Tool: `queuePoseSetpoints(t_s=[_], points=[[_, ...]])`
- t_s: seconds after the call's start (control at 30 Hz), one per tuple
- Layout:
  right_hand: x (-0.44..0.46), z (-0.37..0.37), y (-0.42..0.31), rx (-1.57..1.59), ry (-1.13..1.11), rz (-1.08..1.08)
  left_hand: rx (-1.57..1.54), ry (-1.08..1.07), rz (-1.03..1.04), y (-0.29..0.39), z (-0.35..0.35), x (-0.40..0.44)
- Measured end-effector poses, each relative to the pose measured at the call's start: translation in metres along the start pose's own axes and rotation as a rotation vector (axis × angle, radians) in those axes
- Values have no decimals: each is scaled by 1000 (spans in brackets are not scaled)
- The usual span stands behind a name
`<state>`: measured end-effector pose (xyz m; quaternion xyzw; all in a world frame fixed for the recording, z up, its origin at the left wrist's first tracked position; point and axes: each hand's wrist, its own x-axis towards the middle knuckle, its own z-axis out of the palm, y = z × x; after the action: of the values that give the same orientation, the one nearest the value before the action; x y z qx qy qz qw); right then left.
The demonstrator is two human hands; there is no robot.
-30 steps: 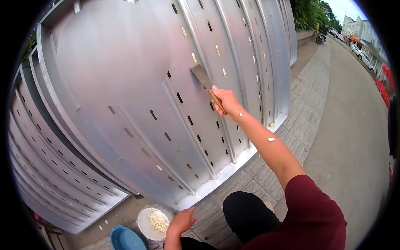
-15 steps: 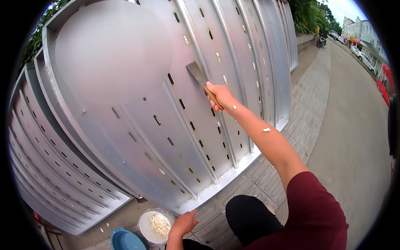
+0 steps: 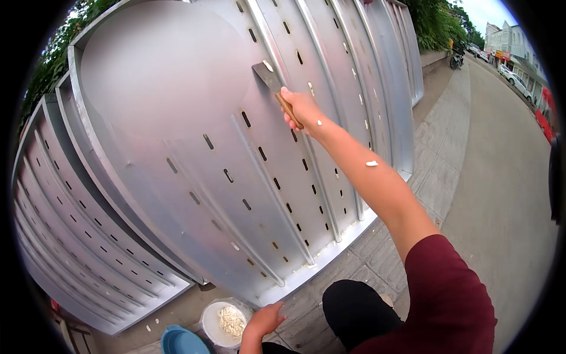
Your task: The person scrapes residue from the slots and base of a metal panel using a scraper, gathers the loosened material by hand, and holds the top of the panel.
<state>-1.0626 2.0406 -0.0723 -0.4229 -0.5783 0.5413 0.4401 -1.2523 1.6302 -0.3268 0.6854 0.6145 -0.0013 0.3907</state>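
My right hand (image 3: 302,108) is closed round the wooden handle of a scraper (image 3: 271,82) and holds it against a large silvery metal panel (image 3: 194,112). The blade's end is beside a slot with a pale plug-like bit (image 3: 267,65) at the blade's upper edge. Two white flakes stick to my right wrist and forearm. Down at the bottom my left hand (image 3: 266,320) is empty, its fingers loosely apart, close to the rim of a white bucket (image 3: 207,321) with several off-white pieces (image 3: 232,321) in it.
A blue basin (image 3: 177,339) stands left of the bucket. More ribbed, slotted panels (image 3: 76,236) lean at the left. Some slots at the right hold white bits (image 3: 354,73). Grey paving (image 3: 445,141) and a road (image 3: 501,159) run along the right, with parked cars (image 3: 514,82) far off.
My right hand has moved the scraper up and slightly left across the panel, to a higher slot. A pale bit now shows at the blade. My left hand stays low by the bucket.
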Motion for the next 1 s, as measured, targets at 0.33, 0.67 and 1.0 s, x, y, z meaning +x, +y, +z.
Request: queuePoseSetpoints(t_s=[0.33, 0.67, 1.0], points=[[-45, 27, -35, -258, 19, -189, -13, 15, 33, -4, 3, 0], [-34, 57, 1, -472, 143, -462, -46, 2, -13, 2, -3, -3], [-78, 3, 107, 74, 43, -54, -52, 1, -69, 6, -9, -10]])
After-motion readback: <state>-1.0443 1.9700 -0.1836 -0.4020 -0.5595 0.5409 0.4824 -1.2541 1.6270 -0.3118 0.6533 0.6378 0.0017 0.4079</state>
